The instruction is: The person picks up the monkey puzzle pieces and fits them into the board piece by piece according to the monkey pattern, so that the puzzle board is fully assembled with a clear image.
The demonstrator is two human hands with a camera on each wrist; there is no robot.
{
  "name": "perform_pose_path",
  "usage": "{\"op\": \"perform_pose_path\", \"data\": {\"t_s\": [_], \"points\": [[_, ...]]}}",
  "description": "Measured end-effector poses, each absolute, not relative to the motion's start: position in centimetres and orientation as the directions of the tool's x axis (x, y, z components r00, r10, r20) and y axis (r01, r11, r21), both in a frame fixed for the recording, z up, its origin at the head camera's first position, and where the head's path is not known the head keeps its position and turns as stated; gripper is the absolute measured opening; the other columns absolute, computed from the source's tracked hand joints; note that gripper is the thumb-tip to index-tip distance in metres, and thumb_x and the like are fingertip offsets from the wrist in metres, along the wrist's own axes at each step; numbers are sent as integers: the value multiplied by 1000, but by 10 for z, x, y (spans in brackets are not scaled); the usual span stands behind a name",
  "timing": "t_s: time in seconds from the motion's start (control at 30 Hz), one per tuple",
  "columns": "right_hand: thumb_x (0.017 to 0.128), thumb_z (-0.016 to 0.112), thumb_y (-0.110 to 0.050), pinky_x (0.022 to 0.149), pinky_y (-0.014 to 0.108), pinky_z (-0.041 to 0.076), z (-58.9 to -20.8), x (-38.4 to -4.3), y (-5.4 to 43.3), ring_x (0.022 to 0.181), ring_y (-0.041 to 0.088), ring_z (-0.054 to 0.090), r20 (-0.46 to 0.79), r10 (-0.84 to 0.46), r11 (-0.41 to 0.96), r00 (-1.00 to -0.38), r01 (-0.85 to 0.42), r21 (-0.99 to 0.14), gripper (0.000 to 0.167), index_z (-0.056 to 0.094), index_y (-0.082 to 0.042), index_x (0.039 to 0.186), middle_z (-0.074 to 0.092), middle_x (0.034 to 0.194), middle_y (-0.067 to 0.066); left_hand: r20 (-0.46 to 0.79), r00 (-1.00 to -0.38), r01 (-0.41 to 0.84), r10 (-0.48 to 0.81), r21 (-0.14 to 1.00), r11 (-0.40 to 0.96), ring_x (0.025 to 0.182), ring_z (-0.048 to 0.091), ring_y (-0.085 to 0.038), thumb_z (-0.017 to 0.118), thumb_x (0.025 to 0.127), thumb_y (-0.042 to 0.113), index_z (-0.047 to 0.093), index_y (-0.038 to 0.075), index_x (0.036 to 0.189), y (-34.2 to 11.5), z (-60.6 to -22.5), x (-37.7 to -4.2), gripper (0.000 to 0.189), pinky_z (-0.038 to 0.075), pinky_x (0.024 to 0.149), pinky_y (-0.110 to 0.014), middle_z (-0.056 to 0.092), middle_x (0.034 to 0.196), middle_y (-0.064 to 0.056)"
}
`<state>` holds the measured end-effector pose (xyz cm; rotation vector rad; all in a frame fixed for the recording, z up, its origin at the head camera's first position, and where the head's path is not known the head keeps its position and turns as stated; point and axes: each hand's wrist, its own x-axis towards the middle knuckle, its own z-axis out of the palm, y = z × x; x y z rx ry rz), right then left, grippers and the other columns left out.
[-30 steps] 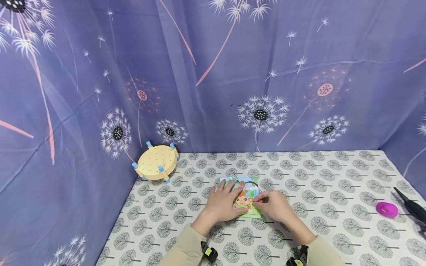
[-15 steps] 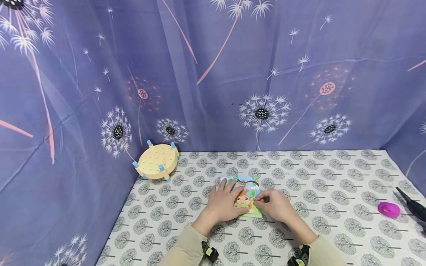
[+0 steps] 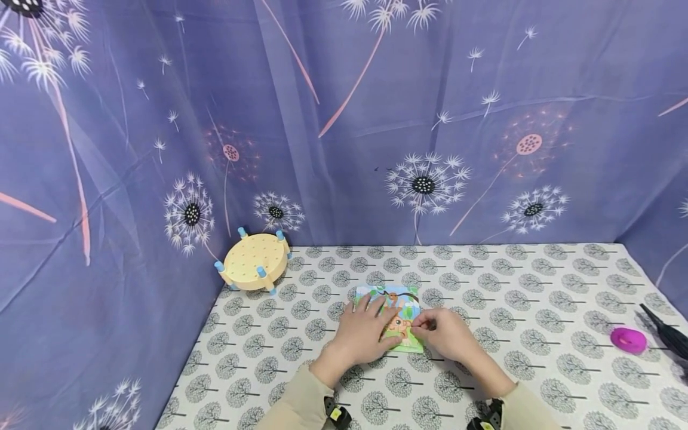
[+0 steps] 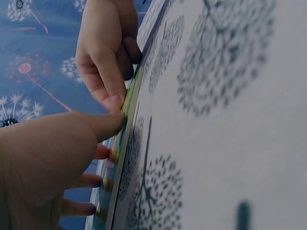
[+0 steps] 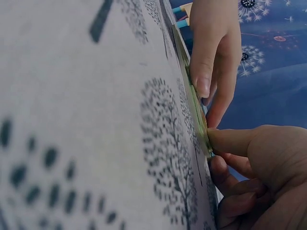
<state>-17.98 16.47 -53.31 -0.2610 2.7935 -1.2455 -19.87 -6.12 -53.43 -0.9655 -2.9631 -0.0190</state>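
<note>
A thin, roughly square picture board [image 3: 404, 297] with a cartoon monkey on green and blue lies on the patterned cloth. My left hand [image 3: 361, 335] rests over its left side, fingers spread, hiding part of the picture. At the board's right edge, my right hand [image 3: 445, 335] pinches with thumb and forefinger, its other fingers curled in. Seen edge-on in the left wrist view, the board [image 4: 117, 175] has my left thumb close to my right fingertips. In the right wrist view, the right thumb presses the board's green edge [image 5: 197, 108].
A pale yellow oval stand [image 3: 255, 261] with holes and blue-tipped legs sits at the back left corner. To the right lie a magenta oval object [image 3: 629, 340] and a black long-handled thing [image 3: 670, 334]. A purple dandelion curtain [image 3: 344, 179] rises behind the table.
My left hand has slid slightly right over the picture, now covering more of the monkey's face. The right hand stays pinching at the board's right edge.
</note>
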Motion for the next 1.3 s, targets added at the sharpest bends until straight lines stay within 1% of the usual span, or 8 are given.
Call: {"op": "perform_pose_path", "data": {"t_s": [0.07, 0.17, 0.4, 0.5, 0.8, 1.0, 1.2, 1.3], "points": [[88, 82, -14, 68, 27, 51, -533, -180, 165, 72, 10, 59, 7, -186, 652, -983, -129, -747, 11, 76, -22, 83, 64, 76, -10, 17, -789, 614, 614, 0, 789, 147, 38, -39, 45, 102, 68, 45, 33, 158, -62, -534, -194, 66, 38, 112, -67, 40, 164, -3], [88, 83, -15, 66, 26, 51, -533, -180, 166, 70, 9, 59, 14, -191, 647, -981, -136, -750, 10, 76, -21, 84, 64, 75, -10, -6, -759, 651, 651, 5, 759, 149, 36, -39, 47, 102, 65, 43, 33, 159, -64, -532, -183, 65, 37, 113, -66, 36, 166, 0], [88, 83, -17, 66, 26, 50, -533, -180, 167, 69, 8, 58, 37, -200, 656, -979, -162, -737, 10, 76, -22, 83, 64, 74, -12, -48, -682, 728, 729, 46, 684, 150, 33, -38, 50, 99, 69, 40, 33, 161, -73, -525, -158, 73, 35, 114, -68, 31, 168, 7], [88, 83, -17, 68, 26, 51, -532, -180, 168, 71, 8, 59, 39, -206, 656, -978, -167, -736, 10, 76, -22, 84, 64, 75, -12, -58, -663, 744, 746, 59, 666, 151, 32, -38, 52, 97, 71, 40, 32, 161, -75, -522, -152, 76, 35, 113, -68, 30, 168, 8], [90, 81, -14, 66, 24, 54, -530, -178, 172, 73, 10, 60, 33, -272, 624, -962, -203, -755, 6, 76, -17, 89, 65, 79, -9, -65, -657, 749, 751, 62, 660, 151, 32, -39, 55, 94, 72, 39, 33, 162, -77, -520, -149, 80, 37, 112, -69, 29, 169, 8], [90, 81, -15, 67, 25, 52, -529, -180, 172, 71, 8, 59, 53, -232, 650, -971, -195, -735, 6, 78, -20, 89, 65, 77, -11, -71, -662, 744, 746, 59, 665, 151, 30, -39, 56, 94, 72, 38, 33, 162, -73, -520, -151, 81, 35, 114, -68, 27, 170, 8], [89, 82, -18, 65, 25, 51, -530, -179, 168, 70, 7, 58, 62, -235, 668, -970, -208, -715, 6, 79, -22, 90, 64, 78, -13, -79, -674, 730, 735, 81, 678, 152, 30, -36, 57, 97, 66, 41, 34, 161, -75, -521, -151, 74, 35, 113, -68, 29, 169, 9], [89, 82, -18, 63, 25, 50, -530, -178, 166, 68, 8, 56, 43, -227, 675, -973, -189, -713, 6, 78, -23, 90, 63, 77, -13, -75, -674, 730, 735, 84, 679, 152, 31, -36, 56, 99, 62, 42, 33, 160, -75, -522, -151, 69, 35, 114, -68, 30, 168, 9]]}}
